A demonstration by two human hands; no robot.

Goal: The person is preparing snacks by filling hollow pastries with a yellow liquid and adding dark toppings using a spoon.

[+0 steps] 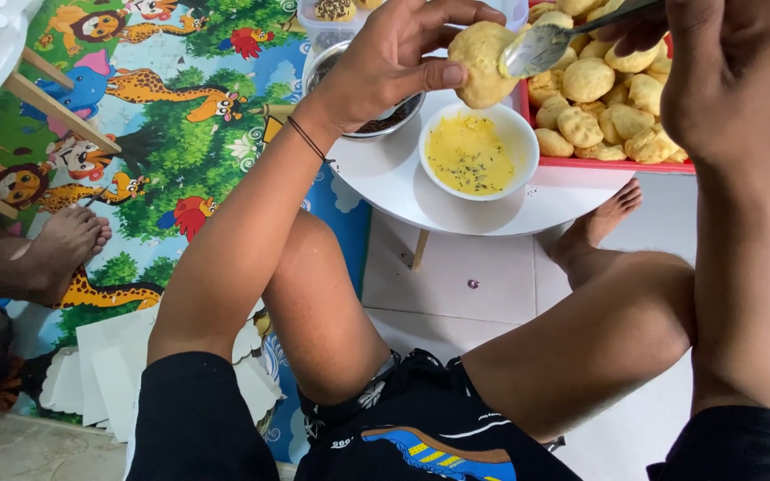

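While the left hand (394, 62) pinches a bun (485, 62) and the right hand (724, 71) grips a buttery spoon (541, 46), butter could drip past the bowl (479, 151); the bun may slip.

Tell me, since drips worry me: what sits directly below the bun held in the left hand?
In the head view, the white bowl of yellow liquid sits right under the bun in the left hand, on the round white table.

A round, pale-yellow dough bun (481, 62) sat upright above the white bowl, pinched at its left edge; a silicone brush (536, 46), yellow-glazed, touched its right side.
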